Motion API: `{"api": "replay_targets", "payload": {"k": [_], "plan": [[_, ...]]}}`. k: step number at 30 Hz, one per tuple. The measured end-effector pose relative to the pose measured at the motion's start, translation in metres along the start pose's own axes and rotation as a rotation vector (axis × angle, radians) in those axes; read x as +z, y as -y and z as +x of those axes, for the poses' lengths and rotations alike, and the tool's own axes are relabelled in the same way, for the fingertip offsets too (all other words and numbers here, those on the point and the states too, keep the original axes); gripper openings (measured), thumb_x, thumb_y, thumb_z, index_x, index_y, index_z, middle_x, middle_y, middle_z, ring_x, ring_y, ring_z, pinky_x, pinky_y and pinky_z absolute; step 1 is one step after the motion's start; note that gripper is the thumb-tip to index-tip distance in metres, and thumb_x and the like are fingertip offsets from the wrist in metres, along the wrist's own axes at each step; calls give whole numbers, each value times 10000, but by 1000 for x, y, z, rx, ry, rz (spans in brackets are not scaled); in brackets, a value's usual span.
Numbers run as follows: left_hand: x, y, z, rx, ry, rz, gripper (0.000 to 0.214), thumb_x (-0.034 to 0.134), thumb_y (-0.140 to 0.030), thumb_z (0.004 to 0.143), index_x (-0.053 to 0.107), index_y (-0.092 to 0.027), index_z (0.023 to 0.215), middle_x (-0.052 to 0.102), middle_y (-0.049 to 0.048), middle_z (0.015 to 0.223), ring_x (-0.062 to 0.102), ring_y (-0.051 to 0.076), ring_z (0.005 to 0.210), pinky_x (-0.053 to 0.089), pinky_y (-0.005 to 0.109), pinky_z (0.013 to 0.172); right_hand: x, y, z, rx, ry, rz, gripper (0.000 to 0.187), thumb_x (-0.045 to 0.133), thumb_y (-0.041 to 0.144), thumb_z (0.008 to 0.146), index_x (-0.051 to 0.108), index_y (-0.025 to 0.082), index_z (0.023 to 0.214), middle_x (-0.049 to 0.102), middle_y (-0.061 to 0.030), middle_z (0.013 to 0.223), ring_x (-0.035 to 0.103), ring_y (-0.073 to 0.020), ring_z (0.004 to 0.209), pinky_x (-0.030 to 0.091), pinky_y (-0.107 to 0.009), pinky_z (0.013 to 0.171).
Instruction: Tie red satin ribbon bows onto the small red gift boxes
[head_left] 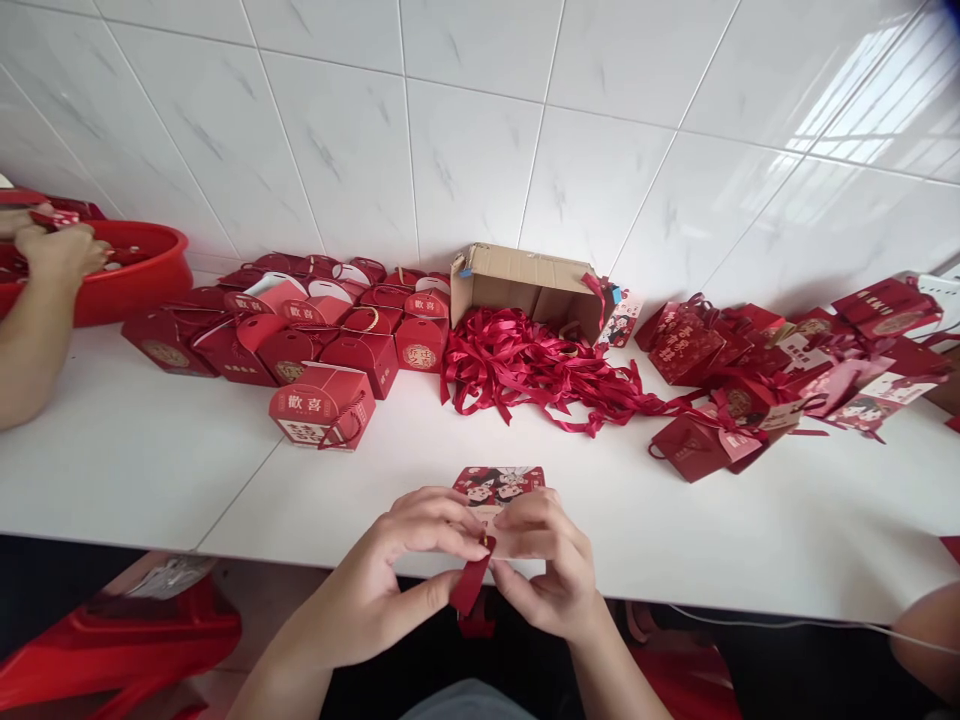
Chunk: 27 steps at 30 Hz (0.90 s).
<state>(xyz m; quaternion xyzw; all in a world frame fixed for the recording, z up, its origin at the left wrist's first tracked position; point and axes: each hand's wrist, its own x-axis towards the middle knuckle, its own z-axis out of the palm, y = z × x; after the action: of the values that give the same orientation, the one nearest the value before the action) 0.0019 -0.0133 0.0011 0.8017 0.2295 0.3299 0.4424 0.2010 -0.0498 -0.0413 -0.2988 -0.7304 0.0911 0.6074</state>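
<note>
At the near table edge, a small red gift box [499,482] printed with cartoon figures lies between my two hands. My left hand [409,560] pinches a dark red ribbon [472,580] between thumb and fingers beside a small gold ring [486,540]. The ribbon's end hangs over the table edge. My right hand [547,555] is closed on the box's near right part, its fingertips close to the ring and ribbon. The fingers partly hide where the ribbon meets the box.
Beyond my hands lie a heap of red ribbons [532,370] and an open cardboard box [517,265]. Red boxes [292,345] crowd the left; ribboned boxes [750,370] cluster right. Another person's hand [64,250] is over a red basin [150,275]. A red stool [142,640] stands below.
</note>
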Motion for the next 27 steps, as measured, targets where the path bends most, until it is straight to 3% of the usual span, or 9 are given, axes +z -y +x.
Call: {"api": "replay_targets", "payload": {"k": [5,11,22,27], "plan": [[2,-2,-10,-9,0,60,294,480,-135,929,668,-273,1107,630,57,1199,481,220,1270,409,383,1086,4,-3,-1,-26,-43,-27,186,615,77,832,582,202,966,686,-53,855,660,-193,774,482,-380,707],[8,-3,-11,-243,-84,-146,322,417,-311,985,636,-280,1218,577,63,1314,506,238,1270,432,350,1076,4,-4,0,-62,-34,-82,174,600,84,852,593,222,957,700,-39,813,663,-186,742,489,-380,692],[18,8,-3,-241,-81,-333,238,519,-358,945,722,-265,1026,600,71,1199,551,243,1206,430,367,1058,7,-4,0,-23,-43,-98,181,604,83,830,569,223,939,672,-26,765,646,-176,677,491,-365,650],[19,9,-2,-243,-95,-265,237,527,-368,938,734,-253,957,579,76,1215,507,255,1248,385,394,1093,9,-6,-3,27,-41,-74,167,606,96,818,538,222,905,685,-36,795,648,-175,674,479,-347,634]]}}
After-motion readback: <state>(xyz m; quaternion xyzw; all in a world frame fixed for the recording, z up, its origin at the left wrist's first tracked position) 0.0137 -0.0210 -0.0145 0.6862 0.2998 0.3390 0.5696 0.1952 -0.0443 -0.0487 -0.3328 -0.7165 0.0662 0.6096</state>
